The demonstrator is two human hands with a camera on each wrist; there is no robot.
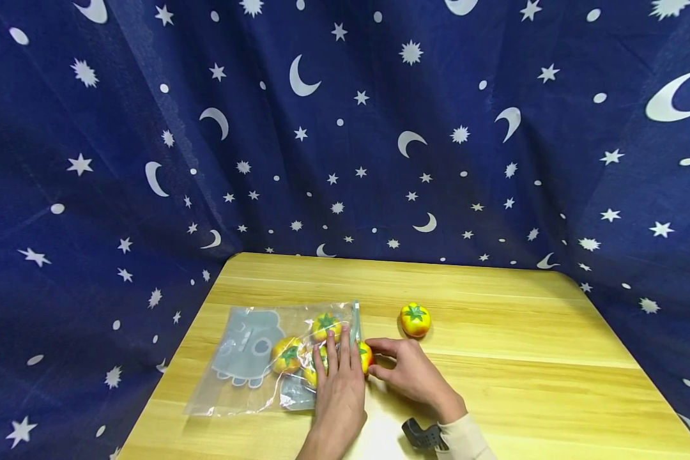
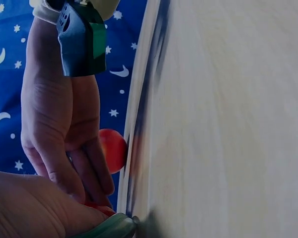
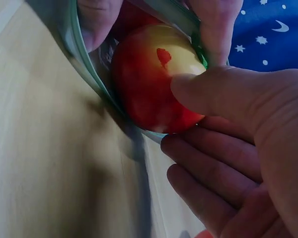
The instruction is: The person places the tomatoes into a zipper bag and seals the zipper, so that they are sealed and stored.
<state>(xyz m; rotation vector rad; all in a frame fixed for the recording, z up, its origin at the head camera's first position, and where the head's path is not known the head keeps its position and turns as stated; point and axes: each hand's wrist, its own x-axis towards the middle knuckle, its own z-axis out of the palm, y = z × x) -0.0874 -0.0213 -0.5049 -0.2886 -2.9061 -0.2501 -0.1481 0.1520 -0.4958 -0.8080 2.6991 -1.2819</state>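
A clear zip bag (image 1: 244, 390) with a blue-grey cartoon print lies flat at the left of the table, its mouth facing right. Several yellow-red toy tomatoes (image 1: 287, 354) with green star tops are inside it. My left hand (image 1: 339, 399) lies across the mouth end, and its thumb (image 3: 97, 25) and a finger hold the rims apart. In the mouth sits another toy tomato (image 3: 156, 79), pinched by my right hand (image 1: 414, 377) with thumb on top and fingers below. One loose toy tomato (image 1: 415, 319) rests beyond my right hand.
The light wooden table (image 1: 523, 358) reaches back to a dark blue curtain (image 1: 368, 128) with white moons and stars. A dark strapped device (image 1: 422, 436) is on my right wrist, beside a cream sleeve (image 1: 466, 437).
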